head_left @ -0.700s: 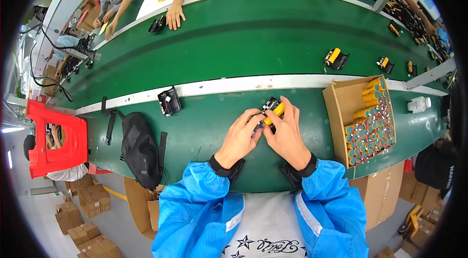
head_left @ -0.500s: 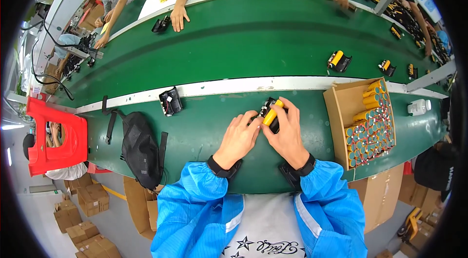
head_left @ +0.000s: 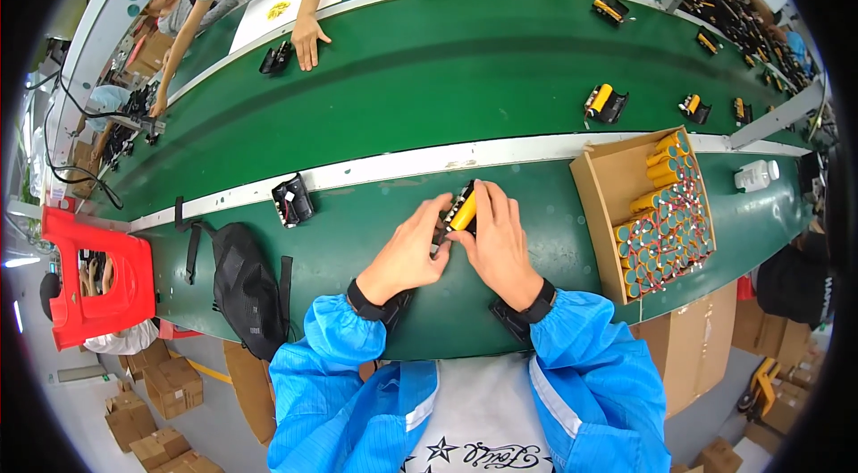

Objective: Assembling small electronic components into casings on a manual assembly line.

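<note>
Between my hands, above the green bench, is a small black plastic casing point(head_left: 444, 232) with a yellow cylindrical battery point(head_left: 465, 214) lying in it. My left hand point(head_left: 407, 245) grips the casing's left side, fingers curled around its edge. My right hand point(head_left: 497, 245) holds the right side, thumb pressed near the battery's lower end. My fingers hide part of both pieces. Another open black casing point(head_left: 292, 200), with white parts inside and no battery showing, lies on the bench to the left.
A cardboard box point(head_left: 597, 227) of yellow batteries stands right, beside a white bottle point(head_left: 757, 175). A black bag point(head_left: 248, 285) lies left, near a red stool point(head_left: 98, 272). Beyond the white rail, casings with batteries point(head_left: 606, 104) rest on the green belt point(head_left: 402, 88); co-workers' hands point(head_left: 308, 39) are across it.
The battery, raised and slanted over the casing before, now lies lower in it. My hands have closed around the casing. A casing with a battery now sits at the belt's far side.
</note>
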`<state>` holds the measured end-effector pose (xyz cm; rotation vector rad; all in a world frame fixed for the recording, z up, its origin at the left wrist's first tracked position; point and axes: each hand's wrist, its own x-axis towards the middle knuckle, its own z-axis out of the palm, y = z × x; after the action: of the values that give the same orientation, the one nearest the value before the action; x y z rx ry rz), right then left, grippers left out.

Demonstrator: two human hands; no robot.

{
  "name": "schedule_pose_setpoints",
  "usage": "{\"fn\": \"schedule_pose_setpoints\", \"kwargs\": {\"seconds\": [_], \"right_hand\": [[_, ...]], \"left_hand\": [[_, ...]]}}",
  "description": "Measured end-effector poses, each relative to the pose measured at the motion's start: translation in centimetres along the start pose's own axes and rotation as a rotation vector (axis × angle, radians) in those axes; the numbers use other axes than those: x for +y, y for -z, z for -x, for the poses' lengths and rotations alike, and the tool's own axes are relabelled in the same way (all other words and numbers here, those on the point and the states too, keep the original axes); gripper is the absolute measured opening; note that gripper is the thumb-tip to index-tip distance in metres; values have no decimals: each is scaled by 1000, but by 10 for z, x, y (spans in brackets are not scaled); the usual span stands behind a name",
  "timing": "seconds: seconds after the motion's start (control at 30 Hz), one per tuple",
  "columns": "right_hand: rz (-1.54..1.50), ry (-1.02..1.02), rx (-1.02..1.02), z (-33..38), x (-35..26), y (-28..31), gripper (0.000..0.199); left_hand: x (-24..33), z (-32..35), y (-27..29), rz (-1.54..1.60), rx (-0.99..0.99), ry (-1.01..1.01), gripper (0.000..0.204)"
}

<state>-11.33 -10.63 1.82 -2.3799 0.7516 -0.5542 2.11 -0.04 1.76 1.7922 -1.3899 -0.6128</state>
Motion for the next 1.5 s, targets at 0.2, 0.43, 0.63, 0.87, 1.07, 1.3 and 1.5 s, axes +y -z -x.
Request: {"fn": "schedule_pose_setpoints", "kwargs": {"seconds": [0.2,0.43,0.63,0.87,1.07,1.3,1.5], "right_hand": [[28,-46,-10,-7,6,-9,76],[-71,205,21,-14,28,-8,60],[-84,251,87,-6,30,-8,62],[-109,140,8,-4,22,-12,58],[52,82,64,0,20,-8,57],[-52,154,28,7,23,25,56],[85,4,38,22,30,140,34]], "left_hand": [[-16,-44,-8,-59,-71,167,43],[-26,-42,3,-70,-206,103,38],[-14,-41,-15,-98,-112,154,40],[-12,-34,-13,-156,-116,204,42],[-10,-47,-33,-265,-82,178,41],[-27,-53,3,0,-200,293,41],[3,-16,-36,-569,100,-7,45]]}}
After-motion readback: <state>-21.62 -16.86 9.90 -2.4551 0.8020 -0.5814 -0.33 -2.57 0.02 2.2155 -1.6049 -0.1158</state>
